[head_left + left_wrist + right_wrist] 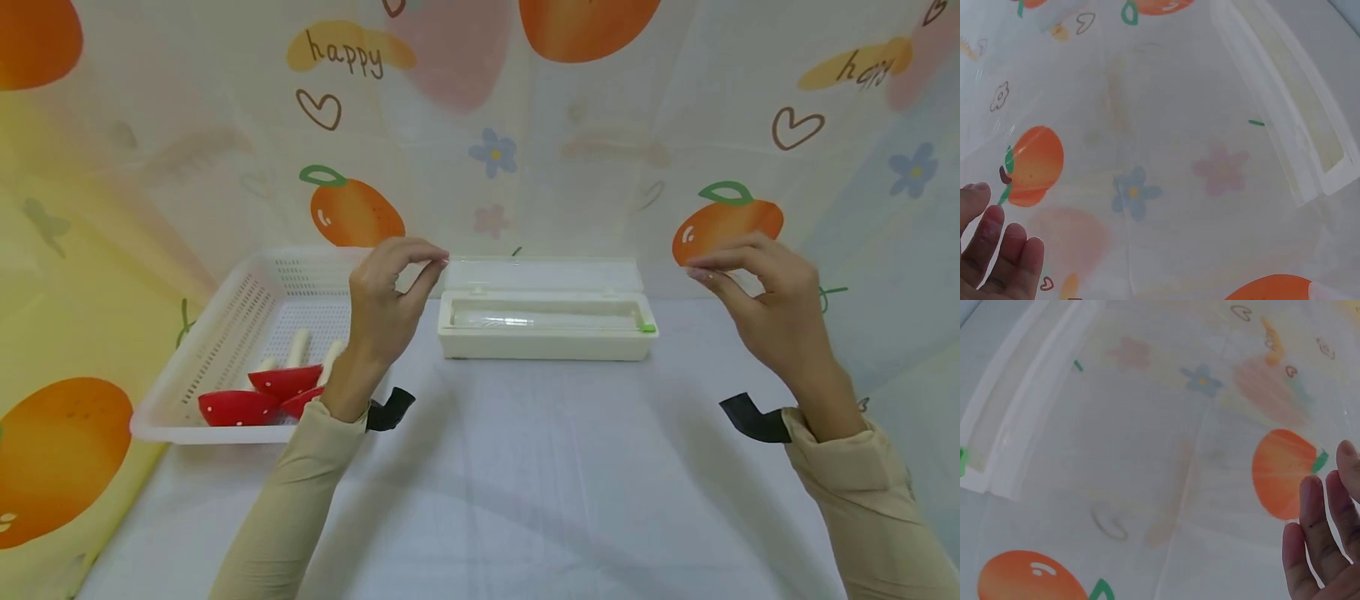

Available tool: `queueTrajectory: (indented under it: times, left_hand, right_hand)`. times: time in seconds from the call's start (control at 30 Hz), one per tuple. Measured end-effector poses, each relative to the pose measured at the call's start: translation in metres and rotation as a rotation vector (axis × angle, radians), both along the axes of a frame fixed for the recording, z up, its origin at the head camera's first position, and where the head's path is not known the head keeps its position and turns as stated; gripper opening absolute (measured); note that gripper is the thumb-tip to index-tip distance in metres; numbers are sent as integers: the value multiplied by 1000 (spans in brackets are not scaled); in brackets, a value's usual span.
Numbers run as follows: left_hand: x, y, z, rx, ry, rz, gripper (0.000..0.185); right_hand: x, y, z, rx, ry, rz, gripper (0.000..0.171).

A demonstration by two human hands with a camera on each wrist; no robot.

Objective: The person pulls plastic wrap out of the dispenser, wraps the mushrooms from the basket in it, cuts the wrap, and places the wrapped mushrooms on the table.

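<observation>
My left hand (438, 265) and right hand (696, 272) are raised above the table, each pinching thumb against fingertips. Between them stretches a sheet of clear film (1085, 94), barely visible in the head view and showing as a glossy haze in both wrist views. Behind and below the hands lies a long cream film dispenser box (547, 332) with its lid (543, 273) open and a small green tab (648, 328) at its right end. The left fingers (997, 250) and right fingers (1316, 550) show at the wrist frames' lower corners.
A white perforated basket (225, 333) stands at the left and holds red toy mushrooms (285, 382) with pale stems. The table (525, 467) has a white cover. A backdrop printed with oranges and flowers (495, 154) closes off the back and sides.
</observation>
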State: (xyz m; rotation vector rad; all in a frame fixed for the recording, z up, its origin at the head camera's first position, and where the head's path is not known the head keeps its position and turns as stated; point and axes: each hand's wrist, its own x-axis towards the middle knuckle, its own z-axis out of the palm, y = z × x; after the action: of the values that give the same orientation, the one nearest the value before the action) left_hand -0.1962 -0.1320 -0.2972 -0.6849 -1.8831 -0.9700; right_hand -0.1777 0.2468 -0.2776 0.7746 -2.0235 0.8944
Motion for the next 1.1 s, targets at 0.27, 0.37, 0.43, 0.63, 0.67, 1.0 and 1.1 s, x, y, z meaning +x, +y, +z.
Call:
queueTrajectory:
  times: [0.27,0.37,0.43,0.63,0.67,1.0,1.1]
  left_hand:
    - [28,-6,-13,-29,-30,-34,10]
    - [38,-8,-19,-47,-51,-46,14]
    - [44,-10,-22,-59,-55,-56,18]
    - [61,-17,-34,-112,-69,-94,17]
    - [64,-18,-35,-122,-72,-102,23]
    - [87,-32,-56,-191,-127,-194,39]
    - [92,-34,-61,-214,-160,-206,39]
  right_hand:
    - [23,4,-15,29,11,29,48]
    - [33,5,-23,40,11,34,52]
    - [40,5,-28,36,9,43,54]
    - [62,6,-45,10,-51,90,50]
    - [66,6,-48,10,-58,85,49]
    - [86,6,-67,13,-69,123,43]
    - [90,9,-73,16,-79,150,39]
